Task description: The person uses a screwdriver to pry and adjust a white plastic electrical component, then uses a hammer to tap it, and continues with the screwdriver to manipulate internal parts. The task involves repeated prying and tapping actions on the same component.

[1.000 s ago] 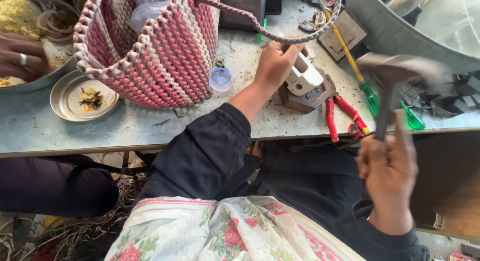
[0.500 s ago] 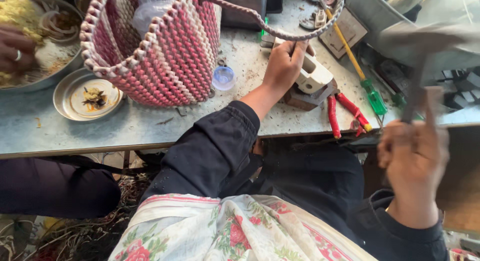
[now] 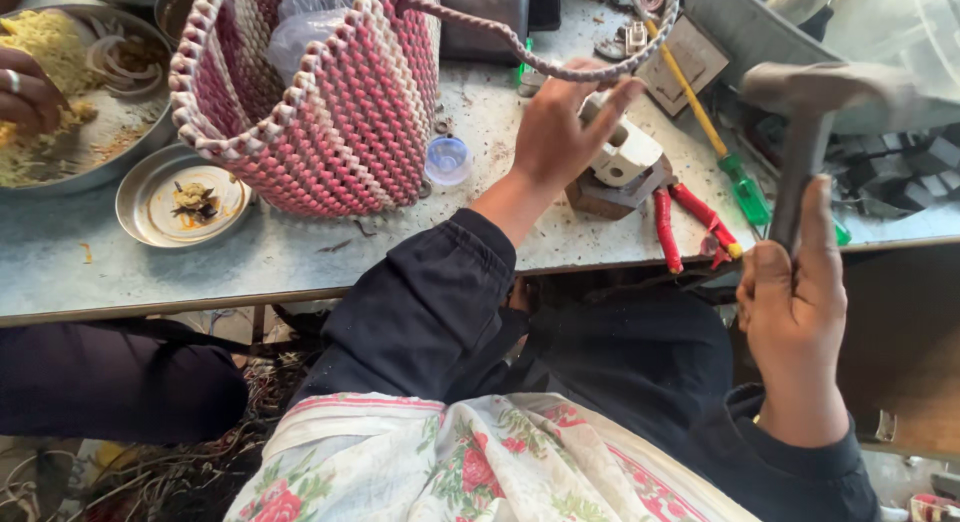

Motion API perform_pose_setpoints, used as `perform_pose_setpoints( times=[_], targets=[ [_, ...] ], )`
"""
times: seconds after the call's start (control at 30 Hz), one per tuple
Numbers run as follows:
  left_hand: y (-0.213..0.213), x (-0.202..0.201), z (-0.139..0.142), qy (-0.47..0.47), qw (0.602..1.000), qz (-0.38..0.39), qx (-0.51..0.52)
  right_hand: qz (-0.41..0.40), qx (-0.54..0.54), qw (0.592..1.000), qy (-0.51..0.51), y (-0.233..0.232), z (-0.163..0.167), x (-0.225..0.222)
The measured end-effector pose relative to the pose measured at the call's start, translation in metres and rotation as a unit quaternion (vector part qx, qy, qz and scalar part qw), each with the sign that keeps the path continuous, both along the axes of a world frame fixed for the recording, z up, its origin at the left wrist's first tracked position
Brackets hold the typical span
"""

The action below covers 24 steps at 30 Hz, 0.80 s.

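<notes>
Hammer raised over a white block on the counter (image 3: pixel 300 267).
Right hand (image 3: pixel 795 312) grips the hammer (image 3: pixel 805 132) at right; left hand (image 3: pixel 560 132), fingers loosely curled, rests on the white block (image 3: pixel 628 152), centre.

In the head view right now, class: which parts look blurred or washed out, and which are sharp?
Head view: the hammer in the right hand is motion-smeared; the top right corner is washed out; the woven basket and left hand are fairly sharp.

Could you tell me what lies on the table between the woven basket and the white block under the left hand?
In the head view, a small clear blue-tinted lid lies between the woven basket and the white block, on the table.
</notes>
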<state>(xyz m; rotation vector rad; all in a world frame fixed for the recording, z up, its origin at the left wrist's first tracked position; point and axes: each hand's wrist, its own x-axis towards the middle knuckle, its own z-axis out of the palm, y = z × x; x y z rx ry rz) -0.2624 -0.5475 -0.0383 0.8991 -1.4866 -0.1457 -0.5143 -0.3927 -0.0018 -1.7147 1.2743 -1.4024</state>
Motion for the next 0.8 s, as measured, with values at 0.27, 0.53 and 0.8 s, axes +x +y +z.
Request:
perform_pose_setpoints(
  times=[0.27, 0.53, 0.8],
  targets=[
    [0.023, 0.003, 0.012, -0.215, 0.968, 0.009, -0.130, 0.053, 0.029, 0.985, 0.160, -0.013, -0.033, 0.020],
    [0.023, -0.003, 0.010, -0.236, 0.961, 0.039, -0.141, 0.040, 0.060, 0.997, 0.032, -0.005, -0.017, 0.027],
    [0.014, -0.005, 0.000, -0.209, 0.959, 0.017, -0.190, 0.054, 0.066, 0.995, 0.060, -0.011, -0.023, 0.023]
  ],
)
